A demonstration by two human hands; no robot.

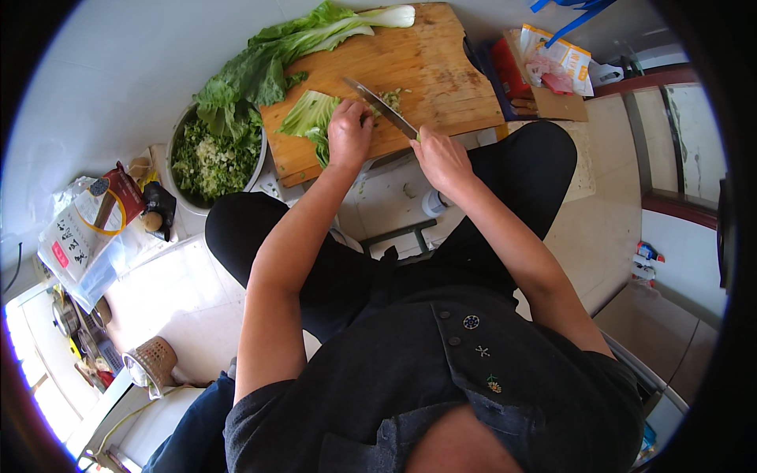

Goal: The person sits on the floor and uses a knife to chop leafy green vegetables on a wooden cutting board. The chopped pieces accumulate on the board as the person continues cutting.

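My right hand grips a kitchen knife, whose blade points up and left over a wooden cutting board. Curled fingers of my left hand press a pale green leaf piece onto the board, left of the blade. Just beyond the knife lies a small heap of chopped bits. A long leafy green with a white stem stretches along the board's far edge. Its leaves hang over a metal bowl filled with chopped greens.
Right of the board stands a cardboard box with a plastic package on top. Packaged food and a potato-like item lie at left. Below are a woven basket and a person's dark blue trouser leg.
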